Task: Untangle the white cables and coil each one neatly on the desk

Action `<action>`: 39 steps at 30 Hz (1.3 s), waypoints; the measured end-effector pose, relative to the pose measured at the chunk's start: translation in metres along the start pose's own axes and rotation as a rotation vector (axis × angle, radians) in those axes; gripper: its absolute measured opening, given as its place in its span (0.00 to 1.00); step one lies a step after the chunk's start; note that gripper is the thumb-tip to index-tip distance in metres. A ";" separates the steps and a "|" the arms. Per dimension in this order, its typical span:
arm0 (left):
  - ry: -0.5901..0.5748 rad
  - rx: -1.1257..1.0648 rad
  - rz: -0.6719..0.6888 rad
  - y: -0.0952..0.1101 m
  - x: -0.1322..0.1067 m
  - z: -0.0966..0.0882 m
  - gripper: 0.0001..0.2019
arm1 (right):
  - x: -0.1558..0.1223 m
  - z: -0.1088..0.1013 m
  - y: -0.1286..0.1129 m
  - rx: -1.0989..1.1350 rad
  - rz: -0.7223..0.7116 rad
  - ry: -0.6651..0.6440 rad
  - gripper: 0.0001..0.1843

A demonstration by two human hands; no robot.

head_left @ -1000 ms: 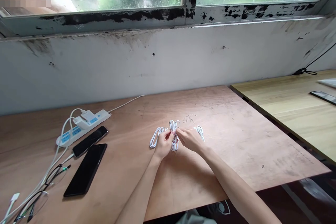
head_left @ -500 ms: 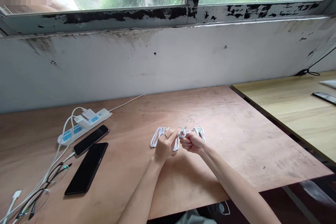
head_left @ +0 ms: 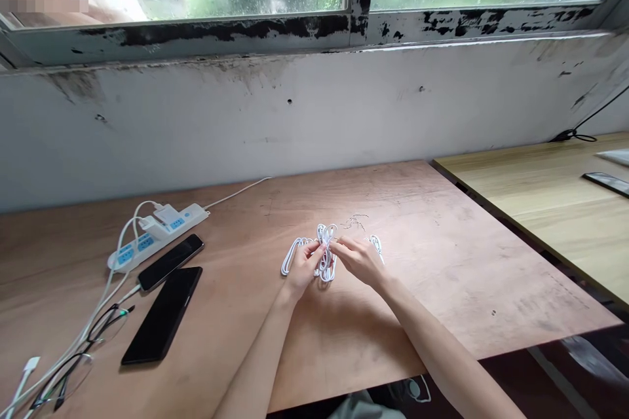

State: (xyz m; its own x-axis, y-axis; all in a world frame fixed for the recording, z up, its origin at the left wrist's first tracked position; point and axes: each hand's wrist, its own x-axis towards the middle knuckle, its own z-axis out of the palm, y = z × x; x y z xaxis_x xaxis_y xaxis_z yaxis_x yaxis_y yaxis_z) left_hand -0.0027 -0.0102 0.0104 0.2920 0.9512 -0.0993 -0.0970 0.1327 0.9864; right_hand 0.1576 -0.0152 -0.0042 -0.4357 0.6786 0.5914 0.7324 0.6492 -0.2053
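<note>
While the left hand (head_left: 303, 268) and the right hand (head_left: 358, 258) meet over the middle of the brown table (head_left: 442, 275), they pinch one white cable bundle (head_left: 326, 254) between them. The bundle is looped into a short coil and stands roughly upright, its top loops showing above the fingers and its lower loops hanging between the two hands, close to the table top. The left hand's fingertips close on the bundle from its left side. The right hand's thumb and forefinger press together on its upper middle, the other fingers curled behind. Whether the bundle's lower end touches the table cannot be told.

Just left of the left hand lies a second coil (head_left: 291, 255), flat on the table. Just beyond the right hand lies a third coil (head_left: 376, 243), partly hidden by the fingers. A little farther back, near the bundle, a few thin wire ties (head_left: 356, 218) lie scattered.

Well apart to the left sits a white power strip (head_left: 157, 230) with chargers plugged in and white leads running toward the table's near edge. Beside it lie a smaller phone (head_left: 170, 262) and a larger phone (head_left: 162, 315), both dark-screened, with a pair of glasses (head_left: 73, 363) nearer the corner. A lighter wooden table (head_left: 540, 209) stands to the right.
</note>
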 end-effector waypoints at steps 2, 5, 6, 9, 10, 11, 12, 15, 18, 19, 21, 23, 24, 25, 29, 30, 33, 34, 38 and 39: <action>-0.037 -0.027 -0.031 -0.001 0.000 -0.001 0.17 | 0.001 -0.001 0.003 -0.020 -0.056 0.002 0.13; -0.021 0.069 0.023 -0.001 0.001 -0.001 0.18 | 0.002 0.000 0.001 0.114 0.006 0.005 0.12; -0.012 0.128 0.065 0.000 0.000 -0.001 0.17 | 0.002 0.001 -0.001 0.201 0.069 0.020 0.12; 0.042 0.398 0.258 0.000 -0.001 0.001 0.15 | 0.003 0.006 -0.006 0.537 0.334 0.065 0.11; 0.066 0.514 0.338 0.000 -0.002 0.001 0.14 | 0.004 0.007 -0.007 0.665 0.428 0.064 0.11; 0.086 0.625 0.419 0.000 -0.003 0.000 0.13 | 0.004 0.009 -0.008 0.794 0.515 0.048 0.11; 0.098 0.721 0.493 0.000 -0.004 0.000 0.12 | 0.005 0.010 -0.008 0.914 0.590 0.023 0.12; 0.103 0.871 0.633 -0.002 -0.007 -0.002 0.13 | 0.006 0.011 -0.008 1.103 0.677 -0.021 0.15; 0.132 0.857 0.605 -0.003 -0.007 -0.002 0.12 | 0.005 0.009 -0.008 0.874 0.546 0.044 0.13; 0.144 0.817 0.559 -0.003 -0.006 -0.002 0.12 | 0.005 0.008 -0.008 0.748 0.483 0.067 0.13; 0.147 0.663 0.431 -0.004 -0.003 -0.001 0.12 | 0.003 0.008 -0.008 0.547 0.374 0.082 0.12; 0.117 0.433 0.270 -0.004 0.000 0.000 0.14 | 0.000 0.008 -0.007 0.441 0.295 0.070 0.10; 0.091 0.309 0.186 -0.005 0.001 0.000 0.15 | -0.001 0.008 -0.006 0.398 0.253 0.062 0.10; 0.061 0.190 0.105 -0.005 0.002 0.000 0.15 | -0.001 0.007 -0.005 0.347 0.205 0.053 0.10; -0.056 -0.138 -0.169 -0.001 0.000 -0.005 0.16 | -0.001 0.002 0.002 0.128 0.004 0.039 0.11; -0.079 -0.183 -0.219 0.001 -0.001 -0.007 0.16 | -0.001 0.001 0.003 0.093 -0.035 0.048 0.11; -0.111 -0.264 -0.335 0.007 -0.004 -0.011 0.12 | -0.002 -0.001 0.004 0.032 -0.121 0.092 0.09; -0.112 -0.282 -0.363 0.009 -0.005 -0.012 0.11 | -0.002 -0.002 0.004 0.020 -0.137 0.099 0.09; -0.136 -0.284 -0.432 0.012 -0.006 -0.015 0.09 | -0.005 -0.003 0.004 -0.019 -0.173 0.077 0.13; -0.137 -0.270 -0.428 0.011 -0.005 -0.015 0.10 | -0.005 -0.003 0.004 -0.024 -0.179 0.059 0.14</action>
State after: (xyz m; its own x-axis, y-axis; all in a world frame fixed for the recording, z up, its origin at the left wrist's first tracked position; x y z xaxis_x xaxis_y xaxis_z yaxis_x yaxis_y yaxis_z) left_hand -0.0195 -0.0094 0.0199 0.4790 0.7534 -0.4504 -0.1781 0.5859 0.7906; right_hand 0.1644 -0.0170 -0.0056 -0.5287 0.5313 0.6620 0.6588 0.7486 -0.0748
